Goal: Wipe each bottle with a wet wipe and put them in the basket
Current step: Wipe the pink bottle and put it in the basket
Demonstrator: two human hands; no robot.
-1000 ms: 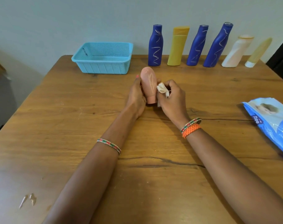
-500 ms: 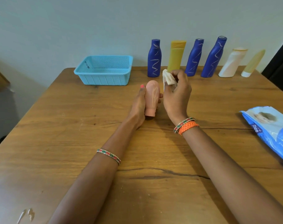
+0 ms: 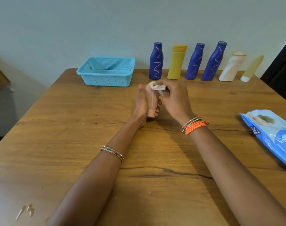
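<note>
Wipe position is what differs from half a second back: the crumpled white wet wipe [image 3: 157, 87] was lifted clear above and to the right of the bottle then, and it now lies pressed on the bottle's rounded upper end. The right hand [image 3: 175, 100] pinches the wipe between curled fingers and thumb. The left hand [image 3: 141, 106] wraps the small pink plastic bottle [image 3: 152, 103] from the left side, fingertips curling round its lower part, much as before.

The bottle stands near the middle of the brown wooden table [image 3: 73, 128], cap end down on the wood, rounded end up. Its long axis runs close to vertical, leaning slightly away from the camera.

Behind it, the light blue perforated plastic basket [image 3: 106, 71] sits at the table's far edge, well apart from the hands. A row of six bottles [image 3: 156, 61], blue, yellow and cream, stands along the wall. A blue wet-wipe packet [image 3: 272, 134] lies at the right edge.
</note>
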